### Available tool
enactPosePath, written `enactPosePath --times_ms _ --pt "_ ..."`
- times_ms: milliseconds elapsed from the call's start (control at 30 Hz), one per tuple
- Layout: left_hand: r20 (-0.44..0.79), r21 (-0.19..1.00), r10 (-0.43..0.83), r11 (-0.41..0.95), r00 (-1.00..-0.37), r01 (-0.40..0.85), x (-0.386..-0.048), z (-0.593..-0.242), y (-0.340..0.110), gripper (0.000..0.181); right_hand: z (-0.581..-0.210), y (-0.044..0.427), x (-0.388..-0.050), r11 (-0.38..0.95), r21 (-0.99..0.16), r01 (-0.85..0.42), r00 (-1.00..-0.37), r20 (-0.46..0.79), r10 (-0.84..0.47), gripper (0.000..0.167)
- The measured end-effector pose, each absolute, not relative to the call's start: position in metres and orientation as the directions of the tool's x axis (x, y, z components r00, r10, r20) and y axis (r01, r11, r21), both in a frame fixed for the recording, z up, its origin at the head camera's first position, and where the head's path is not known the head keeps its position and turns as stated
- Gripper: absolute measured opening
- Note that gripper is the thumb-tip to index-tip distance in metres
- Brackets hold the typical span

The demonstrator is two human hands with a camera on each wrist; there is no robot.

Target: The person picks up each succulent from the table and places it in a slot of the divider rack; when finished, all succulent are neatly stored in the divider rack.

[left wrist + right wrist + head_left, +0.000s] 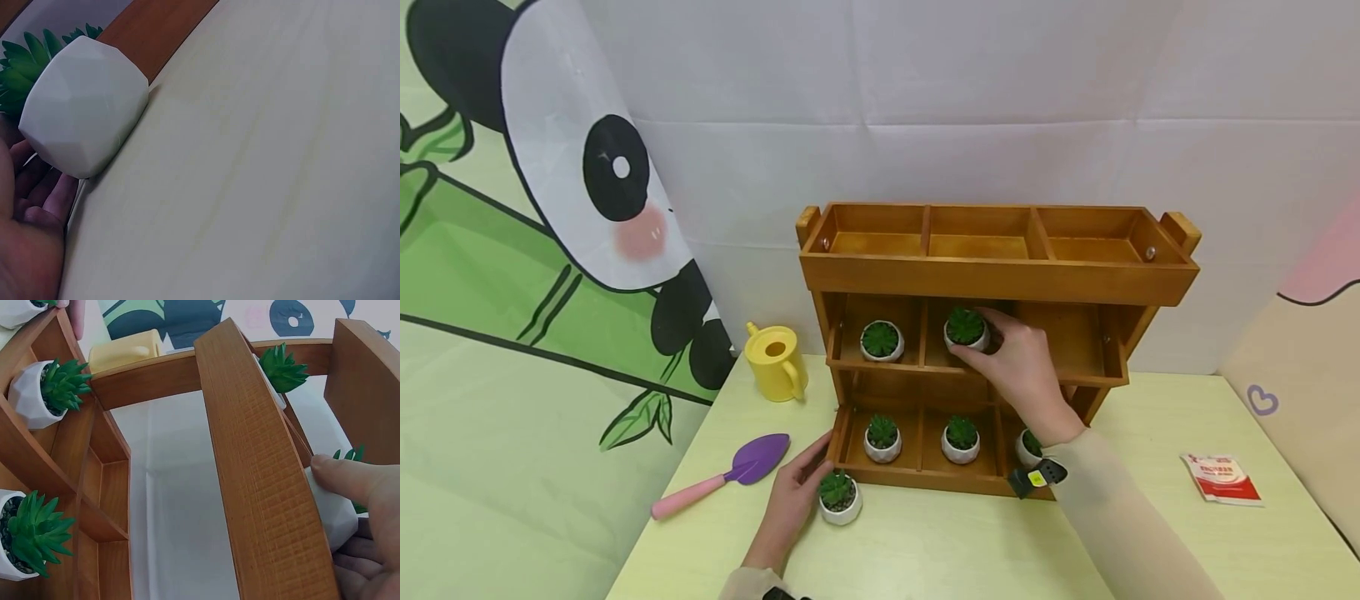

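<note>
My right hand (1018, 358) pinches a small succulent in a white faceted pot (966, 331) between thumb and fingers, at the middle compartment of the wooden shelf's (1000, 281) second tier. In the right wrist view, the thumb presses the white pot's (331, 509) side, behind the tier's front board. My left hand (796, 492) lies at the lower left corner of the shelf, fingers reaching along its end. Right beside its thumb, another potted succulent (840, 498) stands on the table. The left wrist view shows that white pot (87, 106) partly hiding the fingers.
One potted succulent (882, 341) sits in the second tier's left compartment. The bottom tier holds potted succulents (882, 437), one partly behind my right wrist. A yellow watering can (775, 362) and a purple trowel (760, 458) lie left; a red-and-white packet (1221, 479) lies right.
</note>
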State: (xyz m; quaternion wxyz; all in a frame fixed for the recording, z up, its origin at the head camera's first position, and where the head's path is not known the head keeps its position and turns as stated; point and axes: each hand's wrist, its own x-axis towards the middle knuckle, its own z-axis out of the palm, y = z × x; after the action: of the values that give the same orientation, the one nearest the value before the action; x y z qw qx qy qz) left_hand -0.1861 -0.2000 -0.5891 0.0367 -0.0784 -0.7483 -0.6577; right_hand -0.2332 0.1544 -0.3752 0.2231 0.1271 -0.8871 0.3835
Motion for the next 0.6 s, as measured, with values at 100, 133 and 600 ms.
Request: enactPosePath --times_ms 100,133,600 --pt "0.159 0.978 0.067 0.123 -0.985 0.166 -0.1858 -0.5892 -0.1999 0.047 -0.3744 0.1528 -0.2339 0.677 -0.627 -0.387 -0.875 0.481 -0.055 0.056" --pt "0.157 0.979 0.066 0.121 -0.985 0.164 -0.1858 -0.5893 -0.1999 0.047 -0.3741 0.1521 -0.2342 0.678 -0.626 -0.386 -0.876 0.479 -0.056 0.056" --pt "0.145 0.981 0.070 0.117 -0.987 0.152 -0.1861 -0.5898 -0.2006 0.047 -0.3712 0.1488 -0.2366 0.694 -0.624 -0.360 -0.891 0.450 -0.058 0.057"
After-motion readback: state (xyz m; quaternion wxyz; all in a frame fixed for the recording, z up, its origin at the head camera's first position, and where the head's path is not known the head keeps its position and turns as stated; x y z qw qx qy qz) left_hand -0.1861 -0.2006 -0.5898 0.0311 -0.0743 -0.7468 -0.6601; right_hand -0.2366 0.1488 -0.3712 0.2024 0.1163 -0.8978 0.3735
